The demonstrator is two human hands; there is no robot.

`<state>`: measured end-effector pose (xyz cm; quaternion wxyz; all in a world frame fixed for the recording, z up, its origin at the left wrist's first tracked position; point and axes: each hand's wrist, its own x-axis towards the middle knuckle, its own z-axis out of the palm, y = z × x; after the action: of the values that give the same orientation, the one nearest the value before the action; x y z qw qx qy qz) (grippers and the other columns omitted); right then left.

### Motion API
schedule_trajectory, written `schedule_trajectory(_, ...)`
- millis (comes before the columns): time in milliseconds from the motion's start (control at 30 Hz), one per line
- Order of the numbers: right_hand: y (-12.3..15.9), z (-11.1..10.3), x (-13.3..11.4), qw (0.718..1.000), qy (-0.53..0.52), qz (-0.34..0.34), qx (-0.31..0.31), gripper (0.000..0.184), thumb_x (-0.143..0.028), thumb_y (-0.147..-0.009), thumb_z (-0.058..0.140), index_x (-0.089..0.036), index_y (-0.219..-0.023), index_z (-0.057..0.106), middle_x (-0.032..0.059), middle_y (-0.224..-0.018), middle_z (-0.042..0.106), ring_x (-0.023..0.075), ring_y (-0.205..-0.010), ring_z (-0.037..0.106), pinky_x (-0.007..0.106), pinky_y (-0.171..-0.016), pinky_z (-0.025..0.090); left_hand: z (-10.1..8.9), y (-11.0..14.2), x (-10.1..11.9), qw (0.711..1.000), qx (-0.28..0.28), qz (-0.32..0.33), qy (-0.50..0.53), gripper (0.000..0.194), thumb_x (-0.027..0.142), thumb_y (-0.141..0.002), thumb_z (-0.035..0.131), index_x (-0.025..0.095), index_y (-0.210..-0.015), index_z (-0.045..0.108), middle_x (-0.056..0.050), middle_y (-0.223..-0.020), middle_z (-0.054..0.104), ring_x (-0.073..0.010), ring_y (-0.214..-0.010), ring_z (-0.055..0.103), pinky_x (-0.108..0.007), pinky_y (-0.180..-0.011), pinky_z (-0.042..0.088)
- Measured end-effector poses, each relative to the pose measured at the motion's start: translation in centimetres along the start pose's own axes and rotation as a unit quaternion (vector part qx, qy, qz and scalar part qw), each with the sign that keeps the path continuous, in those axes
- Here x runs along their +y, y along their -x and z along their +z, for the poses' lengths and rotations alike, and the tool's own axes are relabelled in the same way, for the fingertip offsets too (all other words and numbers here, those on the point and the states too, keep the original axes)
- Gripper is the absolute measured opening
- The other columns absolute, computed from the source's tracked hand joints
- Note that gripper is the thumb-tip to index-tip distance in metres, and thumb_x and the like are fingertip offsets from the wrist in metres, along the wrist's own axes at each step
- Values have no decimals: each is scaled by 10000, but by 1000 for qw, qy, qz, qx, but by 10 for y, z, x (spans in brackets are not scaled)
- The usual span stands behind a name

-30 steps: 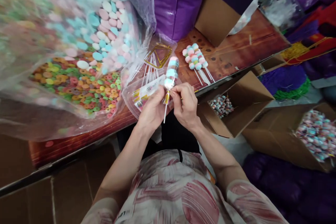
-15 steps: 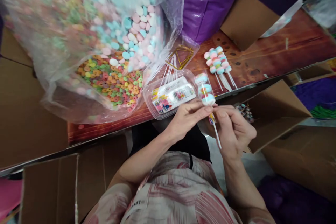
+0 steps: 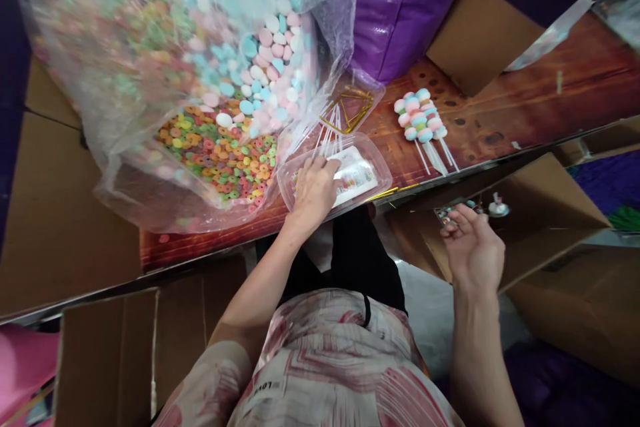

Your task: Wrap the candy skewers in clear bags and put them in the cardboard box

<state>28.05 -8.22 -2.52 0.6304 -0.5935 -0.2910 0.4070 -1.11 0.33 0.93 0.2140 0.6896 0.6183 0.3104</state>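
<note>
My left hand reaches onto a clear plastic tray that holds printed labels and thin white sticks; its fingers lie spread on the tray's contents. My right hand hovers over an open cardboard box to the right, fingers loosely apart and holding nothing. A small wrapped candy skewer shows blurred just beyond its fingertips, inside the box. A few finished pastel candy skewers lie on the wooden table.
A big clear bag of coloured candy rings and pastel discs fills the table's left. Gold twist ties lie in a small clear tray. A purple bag and cardboard boxes stand behind; another box is lower left.
Both hands held a wrapped candy skewer by its stick. Now the right hand has let it go over the box, and the left hand has moved back to the tray of sticks.
</note>
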Motion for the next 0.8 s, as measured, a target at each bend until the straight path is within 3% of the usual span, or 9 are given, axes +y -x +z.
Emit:
schedule_trajectory(100, 14, 31, 0, 999, 37, -33, -7, 154, -390, -857, 776, -251, -924, 774, 34, -761, 696, 150, -577, 556, 303, -517, 428, -1, -3, -5, 999, 12, -26, 41, 171, 54, -776, 733, 221, -756, 702, -32, -778, 628, -223, -795, 569, -318, -758, 414)
schedule_trajectory(200, 35, 72, -6, 987, 118, -89, -64, 182, -383, -913, 729, -223, -994, 763, 6, -775, 710, 153, -649, 622, 293, -607, 509, -7, -4, -3, 993, 60, -54, 84, 159, 89, -807, 734, 233, -740, 725, -9, -716, 624, -191, -699, 540, -293, -710, 367)
schedule_trajectory(300, 45, 102, -14, 960, 182, -165, -137, 139, -341, -960, 667, -236, -996, 750, 3, -797, 725, 166, -697, 669, 308, -671, 542, -14, -5, -3, 987, 84, -66, 123, 148, 113, -834, 721, 244, -773, 752, 0, -707, 641, -185, -700, 564, -281, -717, 385)
schedule_trajectory(400, 46, 121, -21, 924, 222, -246, -192, 130, -286, -987, 621, -237, -960, 738, 19, -842, 744, 174, -737, 685, 323, -726, 545, -17, -6, -3, 961, 116, -72, 239, 154, 72, -829, 718, 221, -792, 730, 6, -753, 668, -152, -741, 604, -242, -734, 427)
schedule_trajectory(500, 45, 138, -26, 909, 238, -271, -210, 108, -290, -983, 630, -235, -969, 723, 35, -898, 747, 179, -783, 680, 324, -745, 542, -20, -8, 1, 889, 158, -110, 415, 169, 79, -832, 747, 201, -754, 661, 24, -733, 636, -109, -706, 586, -204, -714, 453)
schedule_trajectory(667, 50, 172, -28, 937, 189, -190, -226, 251, -411, -885, 757, -226, -1045, 694, 7, -909, 712, 148, -739, 608, 294, -697, 528, -20, -3, 16, 724, 127, -186, 652, 281, 194, -754, 883, 203, -735, 602, 25, -759, 680, -105, -728, 653, -197, -685, 503)
schedule_trajectory(733, 52, 184, -25, 947, 154, -163, -231, 240, -407, -847, 782, -221, -974, 700, -2, -883, 707, 144, -733, 597, 291, -696, 529, -18, 0, 20, 682, 124, -202, 691, 295, 180, -706, 918, 200, -743, 626, 18, -776, 702, -110, -768, 679, -196, -701, 513)
schedule_trajectory(800, 51, 192, -21, 959, 107, -137, -222, 177, -384, -854, 763, -220, -879, 700, -10, -823, 694, 148, -732, 600, 293, -695, 531, -17, 4, 23, 658, 118, -221, 710, 254, 168, -715, 914, 198, -779, 670, 16, -791, 717, -110, -796, 693, -206, -745, 525)
